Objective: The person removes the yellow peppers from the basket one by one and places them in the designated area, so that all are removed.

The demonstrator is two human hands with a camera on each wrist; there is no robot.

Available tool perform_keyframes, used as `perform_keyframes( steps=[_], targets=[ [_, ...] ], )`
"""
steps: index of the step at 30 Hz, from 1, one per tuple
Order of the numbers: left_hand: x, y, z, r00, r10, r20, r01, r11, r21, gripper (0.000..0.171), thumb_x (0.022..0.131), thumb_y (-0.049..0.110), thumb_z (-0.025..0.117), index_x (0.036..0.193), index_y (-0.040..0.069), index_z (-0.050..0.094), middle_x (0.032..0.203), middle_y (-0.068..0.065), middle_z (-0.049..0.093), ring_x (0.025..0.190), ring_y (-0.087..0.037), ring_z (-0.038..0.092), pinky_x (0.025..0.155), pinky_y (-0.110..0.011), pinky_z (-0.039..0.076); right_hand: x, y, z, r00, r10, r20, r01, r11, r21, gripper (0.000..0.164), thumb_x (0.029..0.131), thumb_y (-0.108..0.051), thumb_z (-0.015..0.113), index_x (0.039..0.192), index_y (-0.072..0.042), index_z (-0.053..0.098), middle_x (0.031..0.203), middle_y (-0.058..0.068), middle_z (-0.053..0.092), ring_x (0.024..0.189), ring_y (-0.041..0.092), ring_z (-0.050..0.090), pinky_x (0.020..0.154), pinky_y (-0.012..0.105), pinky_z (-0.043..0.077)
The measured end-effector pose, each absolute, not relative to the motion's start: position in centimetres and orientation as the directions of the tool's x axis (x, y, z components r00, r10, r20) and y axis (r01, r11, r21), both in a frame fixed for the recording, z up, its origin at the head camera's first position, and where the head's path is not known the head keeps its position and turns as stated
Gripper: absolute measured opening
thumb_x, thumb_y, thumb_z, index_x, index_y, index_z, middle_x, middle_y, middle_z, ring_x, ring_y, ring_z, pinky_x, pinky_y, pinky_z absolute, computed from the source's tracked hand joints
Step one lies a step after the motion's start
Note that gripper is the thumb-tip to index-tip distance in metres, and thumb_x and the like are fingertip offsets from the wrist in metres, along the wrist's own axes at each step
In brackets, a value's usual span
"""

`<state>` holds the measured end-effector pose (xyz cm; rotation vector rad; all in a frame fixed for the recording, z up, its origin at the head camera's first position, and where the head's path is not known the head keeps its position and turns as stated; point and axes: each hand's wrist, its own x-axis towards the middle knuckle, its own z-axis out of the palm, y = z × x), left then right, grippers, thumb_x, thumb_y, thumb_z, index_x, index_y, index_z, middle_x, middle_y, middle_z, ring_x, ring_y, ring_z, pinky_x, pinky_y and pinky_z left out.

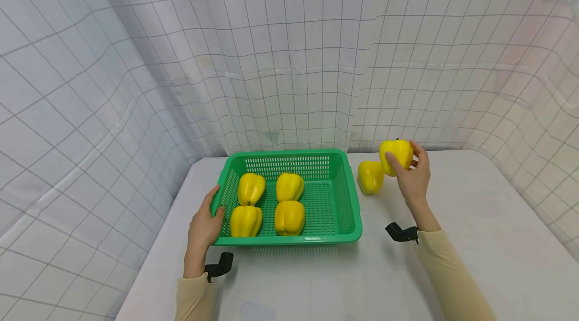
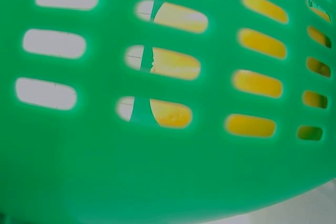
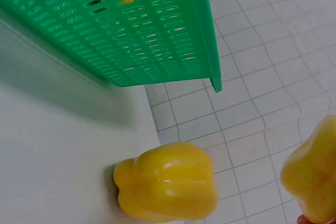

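Note:
My right hand (image 1: 413, 178) holds a yellow bell pepper (image 1: 398, 156) up above the table, thumb on its near side and fingers behind it. That pepper (image 3: 315, 174) shows at the right edge of the right wrist view, with a fingertip under it. Just left of it, a second bell pepper (image 1: 371, 178) lies on the table. My left hand (image 1: 205, 225) grips the left rim of a green plastic basket (image 1: 289, 240), thumb inside the rim. Several yellow peppers sit in the basket's left and middle part, one of them a pepper (image 1: 289, 218) near the front.
The basket's slotted wall (image 2: 105, 171) fills the left wrist view, with yellow showing through the slots. A white table (image 1: 289, 286) lies under everything. Grid-patterned white sheeting (image 1: 289, 60) hangs behind the table and at both sides.

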<state>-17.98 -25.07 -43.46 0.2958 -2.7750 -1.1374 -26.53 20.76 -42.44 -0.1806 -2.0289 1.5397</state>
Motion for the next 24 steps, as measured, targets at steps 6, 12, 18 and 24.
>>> perform_keyframes(
  steps=[6, 12, 18, 24],
  targets=[
    [-17.9, -25.1, -43.5, -0.973, -0.226, 0.043, -0.131, 0.699, 0.703, 0.056, 0.098, 0.019, 0.048, 0.151, 0.020, 0.027, 0.125, -0.029, 0.052, 0.065, -0.027, 0.050, 0.053, -0.034, 0.035, -26.7, 21.7, -43.4, -0.843, 0.445, 0.302, -0.174, 0.305, -0.936, 0.068, 0.085, -0.039, 0.070, 0.141, -0.015, 0.041, 0.135, 0.003, 0.044, 0.098, 0.015, 0.044, 0.070, 0.019, 0.043],
    [-17.8, -25.1, -43.4, -0.974, -0.225, 0.038, -0.135, 0.702, 0.699, 0.056, 0.099, 0.019, 0.048, 0.151, 0.019, 0.027, 0.130, -0.029, 0.049, 0.068, -0.028, 0.051, 0.053, -0.034, 0.035, -26.7, 22.2, -44.0, -0.866, 0.440, 0.239, -0.129, 0.266, -0.955, 0.070, 0.085, -0.041, 0.069, 0.142, -0.012, 0.038, 0.137, 0.005, 0.043, 0.103, 0.019, 0.049, 0.073, 0.017, 0.046],
    [-17.9, -25.0, -43.5, -0.973, -0.227, 0.040, -0.135, 0.701, 0.701, 0.057, 0.099, 0.018, 0.048, 0.151, 0.019, 0.026, 0.130, -0.029, 0.049, 0.068, -0.028, 0.051, 0.054, -0.034, 0.036, -26.9, 22.8, -44.6, -0.888, 0.435, 0.147, -0.035, 0.256, -0.966, 0.075, 0.086, -0.047, 0.065, 0.145, -0.013, 0.033, 0.140, 0.007, 0.040, 0.112, 0.024, 0.047, 0.084, 0.026, 0.046],
    [-17.9, -25.0, -43.4, -0.973, -0.225, 0.043, -0.129, 0.694, 0.708, 0.056, 0.099, 0.019, 0.048, 0.151, 0.020, 0.027, 0.124, -0.029, 0.053, 0.063, -0.026, 0.049, 0.053, -0.034, 0.035, -27.4, 23.5, -45.2, -0.892, 0.445, 0.076, 0.040, 0.246, -0.969, 0.077, 0.085, -0.051, 0.064, 0.145, -0.014, 0.034, 0.140, 0.009, 0.040, 0.111, 0.024, 0.046, 0.084, 0.029, 0.043]
  ],
)
